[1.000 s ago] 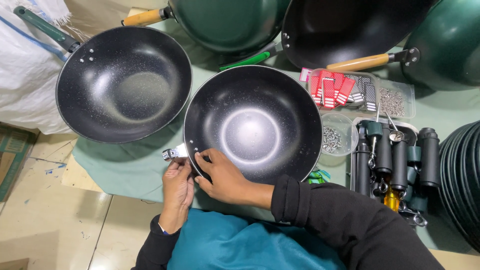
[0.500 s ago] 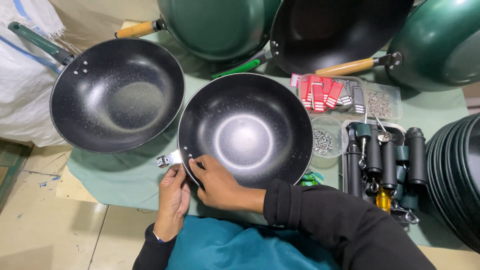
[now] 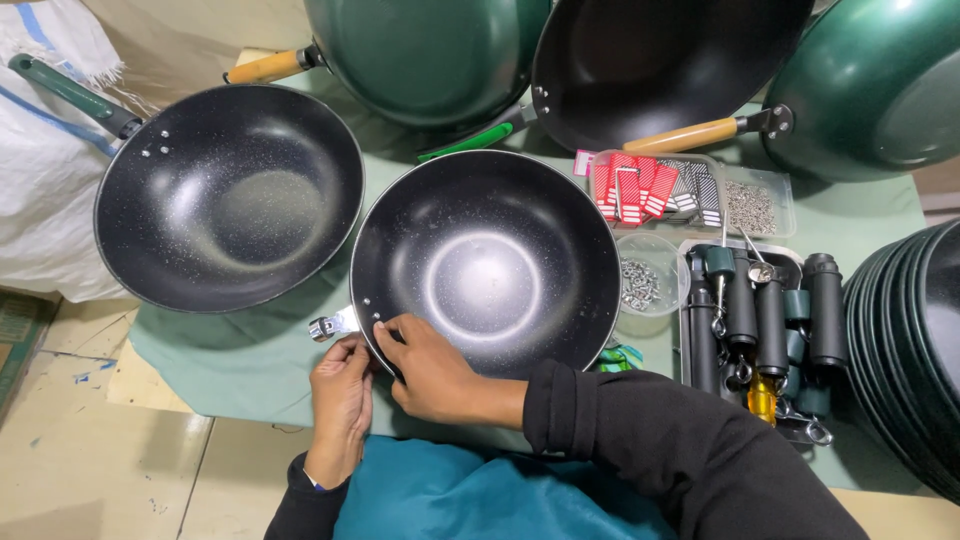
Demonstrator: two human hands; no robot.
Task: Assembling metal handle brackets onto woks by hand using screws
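Note:
A black speckled wok point(image 3: 490, 265) without a handle lies in front of me on a green cloth point(image 3: 230, 350). A small metal handle bracket point(image 3: 330, 326) sticks out from its lower left rim. My left hand point(image 3: 342, 400) grips the rim just below that bracket from outside. My right hand point(image 3: 430, 365) reaches over the rim, its fingertips pressed on the inside wall by the rivets.
A second black wok point(image 3: 225, 195) with a green handle point(image 3: 70, 92) sits to the left. Green woks point(image 3: 430, 55) with wooden handles lean at the back. Right: a tray of black handles point(image 3: 760, 310), a bowl of screws point(image 3: 645, 285), red tags point(image 3: 630, 190), stacked pans point(image 3: 910, 340).
Both hands stay at the bracket on the wok's rim. The view has shifted slightly; the hands and wok hold the same pose.

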